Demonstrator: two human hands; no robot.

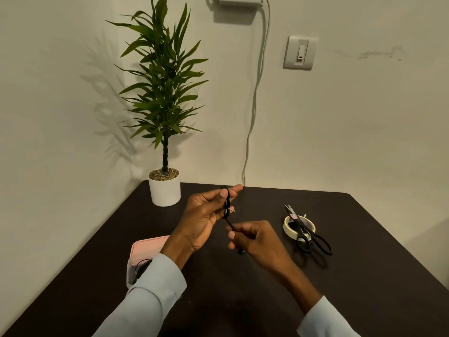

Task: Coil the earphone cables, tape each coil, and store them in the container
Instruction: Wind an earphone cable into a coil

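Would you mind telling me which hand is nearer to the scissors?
The right hand: it is just left of the scissors in the picture; the left hand is farther left.

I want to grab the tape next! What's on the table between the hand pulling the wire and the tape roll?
Nothing: the head view shows only bare dark table between the right hand and the tape roll. Scissors rest on the roll.
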